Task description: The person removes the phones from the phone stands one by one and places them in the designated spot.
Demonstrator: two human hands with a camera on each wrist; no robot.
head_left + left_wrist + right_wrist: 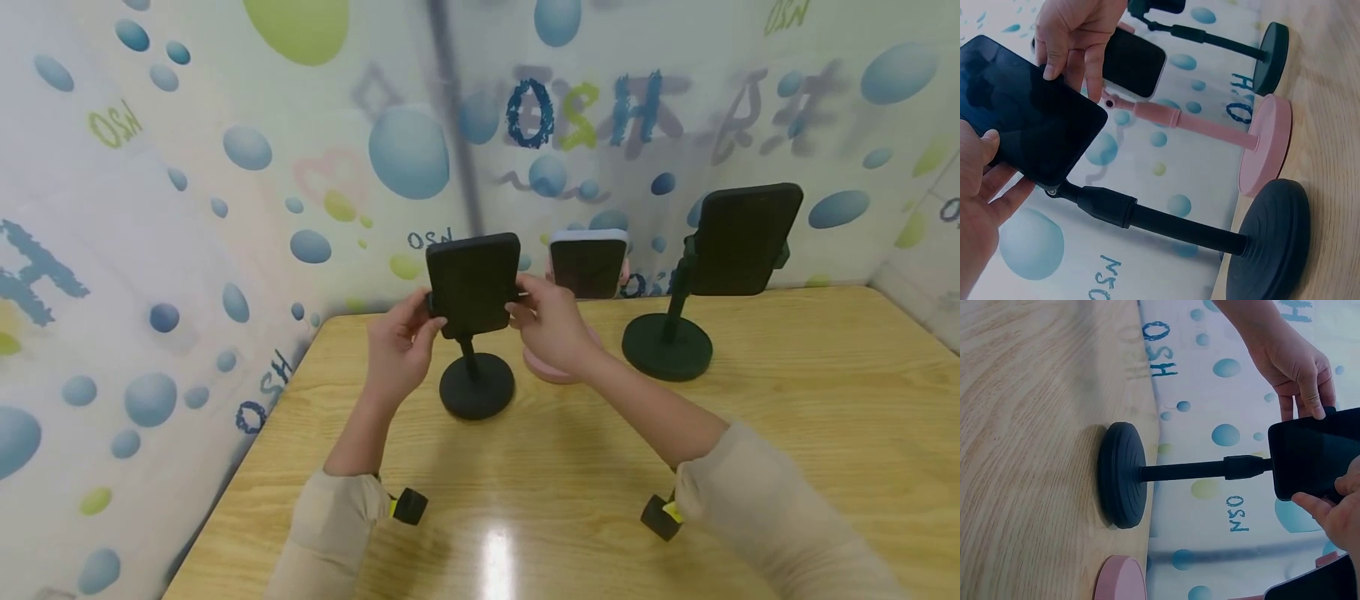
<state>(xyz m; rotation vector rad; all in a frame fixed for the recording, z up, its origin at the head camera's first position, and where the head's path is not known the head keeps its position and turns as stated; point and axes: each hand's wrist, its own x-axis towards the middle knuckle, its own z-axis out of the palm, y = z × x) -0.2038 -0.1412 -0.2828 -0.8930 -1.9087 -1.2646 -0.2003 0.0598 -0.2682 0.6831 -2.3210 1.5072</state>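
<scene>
A black phone [474, 285] sits tilted in a black phone stand [477, 387] with a round base. My left hand [401, 342] grips the phone's left edge, its thumb on the front of the screen and its fingers behind. On the opposite edge my right hand [553, 321] pinches phone and holder side, thumb near the screen's rim. The left wrist view shows the stand's slim pole [1188, 230] rising from the base to the phone's underside. The holder's clamp is mostly hidden by the phone and fingers.
Behind my right hand stands a pink stand [551, 371] bearing a pale-framed phone [589, 265]. Farther right, a dark green stand [667, 346] carries another black phone [746, 240]. A patterned wall covering [408, 154] rises behind the wooden table [810, 433].
</scene>
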